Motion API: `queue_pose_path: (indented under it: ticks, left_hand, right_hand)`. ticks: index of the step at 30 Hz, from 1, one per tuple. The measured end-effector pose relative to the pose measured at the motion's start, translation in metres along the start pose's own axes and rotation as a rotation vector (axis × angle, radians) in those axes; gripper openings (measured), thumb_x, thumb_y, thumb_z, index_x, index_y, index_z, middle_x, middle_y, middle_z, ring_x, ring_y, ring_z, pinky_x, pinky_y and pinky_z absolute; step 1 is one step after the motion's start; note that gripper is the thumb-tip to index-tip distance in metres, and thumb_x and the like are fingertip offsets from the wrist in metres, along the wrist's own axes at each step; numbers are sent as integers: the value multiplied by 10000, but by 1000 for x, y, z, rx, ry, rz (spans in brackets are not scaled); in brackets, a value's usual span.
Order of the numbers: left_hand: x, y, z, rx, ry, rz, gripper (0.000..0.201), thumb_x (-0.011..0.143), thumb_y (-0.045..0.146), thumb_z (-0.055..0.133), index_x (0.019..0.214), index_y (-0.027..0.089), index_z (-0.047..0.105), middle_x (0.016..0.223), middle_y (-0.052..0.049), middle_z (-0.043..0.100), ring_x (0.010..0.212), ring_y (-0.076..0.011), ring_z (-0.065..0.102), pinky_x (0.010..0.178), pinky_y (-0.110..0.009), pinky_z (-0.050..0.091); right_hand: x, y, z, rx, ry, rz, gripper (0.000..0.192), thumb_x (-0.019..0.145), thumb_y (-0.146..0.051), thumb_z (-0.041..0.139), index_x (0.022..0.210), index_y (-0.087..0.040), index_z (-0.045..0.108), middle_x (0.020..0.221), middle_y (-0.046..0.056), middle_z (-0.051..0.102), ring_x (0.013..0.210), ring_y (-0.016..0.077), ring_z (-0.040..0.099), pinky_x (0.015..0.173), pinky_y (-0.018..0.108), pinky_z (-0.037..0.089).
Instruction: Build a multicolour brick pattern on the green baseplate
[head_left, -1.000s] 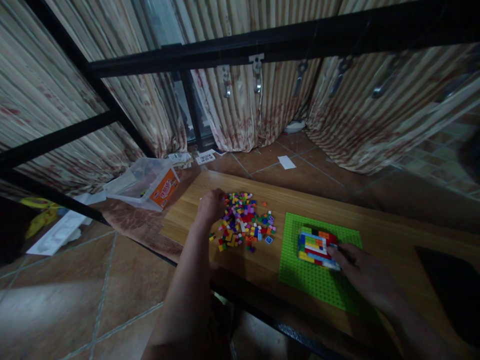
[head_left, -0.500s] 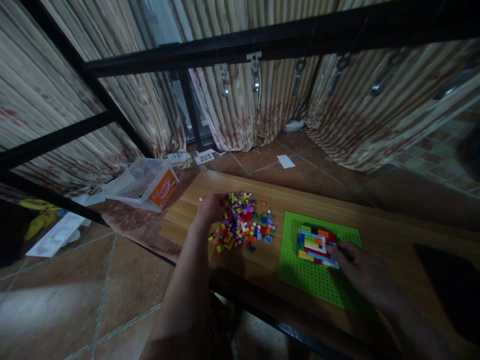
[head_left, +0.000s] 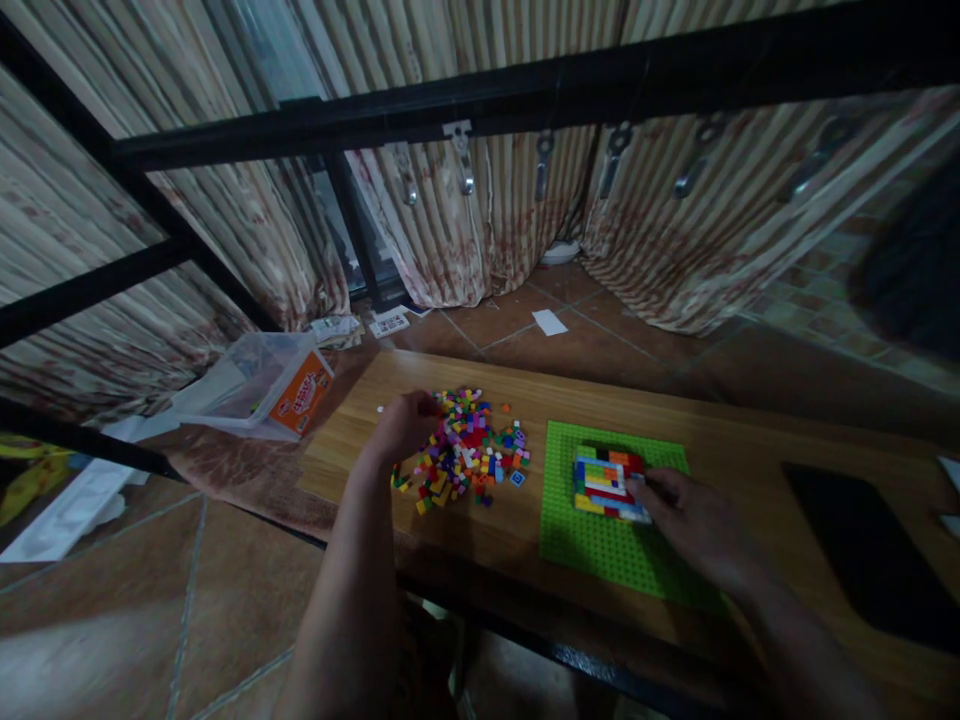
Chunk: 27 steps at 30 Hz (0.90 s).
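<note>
My left hand (head_left: 405,428) is at the left edge of a loose pile of small toy building bricks (head_left: 472,455) in many colours. Its fingers curl down at the bricks, and whatever is between them is hidden. On the green studded baseplate (head_left: 559,530) is a rectangular block of joined toy bricks (head_left: 601,482), striped in blue, white, red, yellow and green. My right hand (head_left: 686,515) grips this block at its right edge with thumb and fingers. Whether the block is pressed onto the baseplate, I cannot tell.
The bricks and baseplate are on a long wooden tabletop (head_left: 360,415). A flat black object (head_left: 862,550) lies at its right. Beyond the left end sits a clear plastic box (head_left: 255,390) with an orange label. A black bar with hooks (head_left: 465,165) crosses above.
The view has swung slightly right, so everything appears shifted left. My left hand stays at the pile's left edge, and my right hand keeps hold of the brick block.
</note>
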<state>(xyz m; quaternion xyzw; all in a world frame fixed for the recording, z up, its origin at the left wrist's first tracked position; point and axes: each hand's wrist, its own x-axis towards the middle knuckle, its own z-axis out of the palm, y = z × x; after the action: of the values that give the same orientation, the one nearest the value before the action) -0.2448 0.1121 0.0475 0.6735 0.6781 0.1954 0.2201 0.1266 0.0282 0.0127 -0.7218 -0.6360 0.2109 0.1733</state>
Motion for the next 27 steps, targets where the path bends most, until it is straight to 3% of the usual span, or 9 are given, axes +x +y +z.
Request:
queue_pose_path:
  ticks: [3,5,9,14,18,22,27]
  left_hand:
    - [-8,19,4,-80,-8,94,186,711,176,547,860,130,649,735,-20,669,669,-136,581,605,-224,432]
    - [-16,36,13,-139,-22,161,169,720,170,540,851,138,643,741,-17,666,680,-136,586,626,-227,441]
    - [-38,76,35,-307,-114,280,159,749,145,519,863,157,629,819,-28,680,755,-143,623,691,-235,465]
    - [-59,110,55,-450,-212,371,142,789,144,504,872,178,613,816,-11,668,770,-139,623,727,-236,469]
    - [-61,116,65,-550,-197,330,100,821,216,540,883,178,609,826,-16,664,767,-140,625,733,-243,476]
    - [-60,114,77,-717,-185,250,180,806,310,611,921,173,596,879,-30,666,806,-148,630,739,-247,491]
    - [-58,114,83,-911,-289,134,242,780,363,659,873,141,634,750,-9,647,673,-118,591,654,-233,480]
  right_hand:
    - [-3,-19,-5,29,262,60,440,857,-534,439,1022,-187,655,867,106,714,738,260,653,694,378,473]
    - [-6,-39,-4,225,330,17,402,850,-528,472,982,-198,661,862,91,711,745,235,650,715,355,483]
    - [-12,-78,16,744,146,-74,391,823,-531,544,993,-190,635,824,50,678,696,180,625,611,287,496]
    - [-15,-97,39,867,72,-143,305,806,-467,607,952,-201,638,725,-4,626,590,128,551,549,253,449]
    - [-15,-96,40,1029,105,-64,286,788,-478,621,849,-198,636,676,-14,608,540,110,535,508,236,444]
    - [-14,-96,36,1093,101,-26,300,752,-487,658,808,-193,629,615,-30,586,507,102,529,478,227,437]
    - [-12,-95,32,1118,48,-57,330,765,-515,638,796,-187,623,608,-22,602,506,101,526,472,223,428]
